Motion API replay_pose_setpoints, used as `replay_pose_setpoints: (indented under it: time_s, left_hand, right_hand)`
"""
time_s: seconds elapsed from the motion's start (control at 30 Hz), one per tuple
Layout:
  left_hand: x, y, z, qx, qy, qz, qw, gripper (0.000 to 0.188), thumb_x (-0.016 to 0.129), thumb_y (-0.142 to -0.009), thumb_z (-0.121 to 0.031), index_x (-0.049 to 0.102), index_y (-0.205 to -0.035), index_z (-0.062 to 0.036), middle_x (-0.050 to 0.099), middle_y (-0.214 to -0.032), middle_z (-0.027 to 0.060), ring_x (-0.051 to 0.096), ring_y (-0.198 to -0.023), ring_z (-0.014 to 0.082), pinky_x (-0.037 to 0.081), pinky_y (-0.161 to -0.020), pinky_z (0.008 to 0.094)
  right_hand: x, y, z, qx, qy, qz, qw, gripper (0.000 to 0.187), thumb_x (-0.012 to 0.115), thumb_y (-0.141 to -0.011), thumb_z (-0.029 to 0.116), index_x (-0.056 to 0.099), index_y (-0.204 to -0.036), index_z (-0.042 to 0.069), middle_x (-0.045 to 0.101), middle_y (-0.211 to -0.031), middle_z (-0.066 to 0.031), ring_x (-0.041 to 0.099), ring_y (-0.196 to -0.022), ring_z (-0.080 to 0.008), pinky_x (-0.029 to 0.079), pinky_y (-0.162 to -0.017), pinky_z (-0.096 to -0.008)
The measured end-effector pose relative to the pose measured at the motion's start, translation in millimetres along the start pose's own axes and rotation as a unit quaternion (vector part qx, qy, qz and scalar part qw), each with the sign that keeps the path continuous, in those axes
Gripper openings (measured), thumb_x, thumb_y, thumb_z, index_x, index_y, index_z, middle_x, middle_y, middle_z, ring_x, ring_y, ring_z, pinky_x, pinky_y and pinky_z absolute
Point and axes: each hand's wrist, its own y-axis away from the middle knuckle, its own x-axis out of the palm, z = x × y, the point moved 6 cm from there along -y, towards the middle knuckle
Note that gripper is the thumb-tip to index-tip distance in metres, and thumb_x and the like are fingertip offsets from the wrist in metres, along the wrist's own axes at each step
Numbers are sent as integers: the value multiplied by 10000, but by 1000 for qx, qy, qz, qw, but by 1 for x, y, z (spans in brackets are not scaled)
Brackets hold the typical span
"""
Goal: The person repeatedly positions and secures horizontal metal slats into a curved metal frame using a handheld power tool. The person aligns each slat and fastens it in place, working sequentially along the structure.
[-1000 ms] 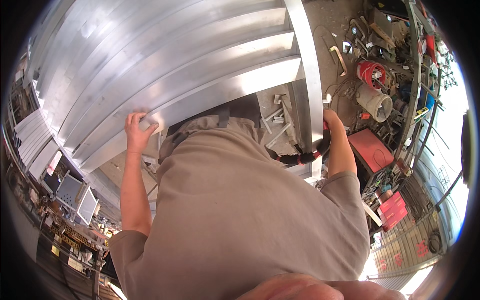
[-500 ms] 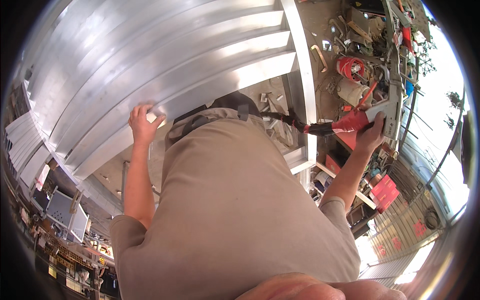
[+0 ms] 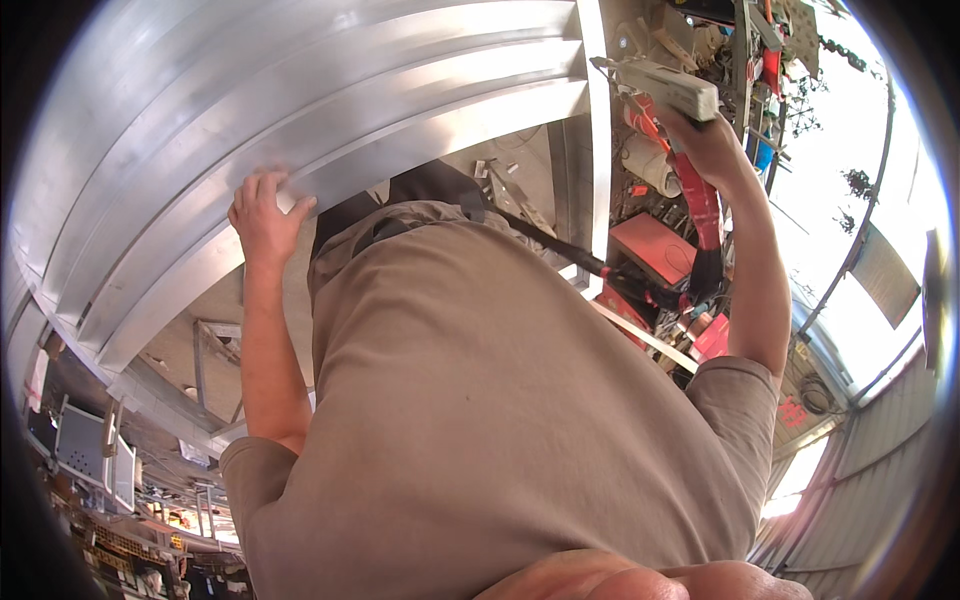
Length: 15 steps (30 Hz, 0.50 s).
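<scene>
The head view showed the left hand (image 3: 267,215) at middle left, loosely open, thumb spread, fingers against a shiny metal slatted frame (image 3: 440,132). At upper right, the right hand (image 3: 708,152) was closed around a pale handheld tool (image 3: 668,88). Its red and black cable (image 3: 702,208) curved down toward the middle.

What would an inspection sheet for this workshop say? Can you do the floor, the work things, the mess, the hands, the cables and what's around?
Surface: brown floor, scraps on it
Job's things: silvery slatted metal frame; pale blocky tool
Clutter: whitish bucket and red flat panel among jumbled items at right
Hands: left hand rests on the frame; right hand grips the tool
Cables: black-and-red cable hangs below the right hand
Surroundings: ribbed wall lower right
</scene>
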Motion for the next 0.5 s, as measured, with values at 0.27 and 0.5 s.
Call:
replay_pose_setpoints:
  time_s: [0.27,0.5]
  left_hand:
    - [-2,1,1,4,33,-5,999,564,891,-762,-346,645,-1236,-164,585,-1287,39,523,-1277,309,375,-1095,521]
    - [-1,1,3,-1,34,-8,999,573,892,-759,-353,649,-1245,-171,588,-1283,37,524,-1282,301,370,-1097,526]
  right_hand:
    - [24,-44,36,-44,173,60,982,422,661,-944,439,690,-914,18,691,-796,-73,652,-630,-176,544,-637,-335]
    - [31,-58,36,0,204,107,973,547,692,-953,502,711,-1251,43,750,-942,-101,676,-840,-193,536,-786,-371]
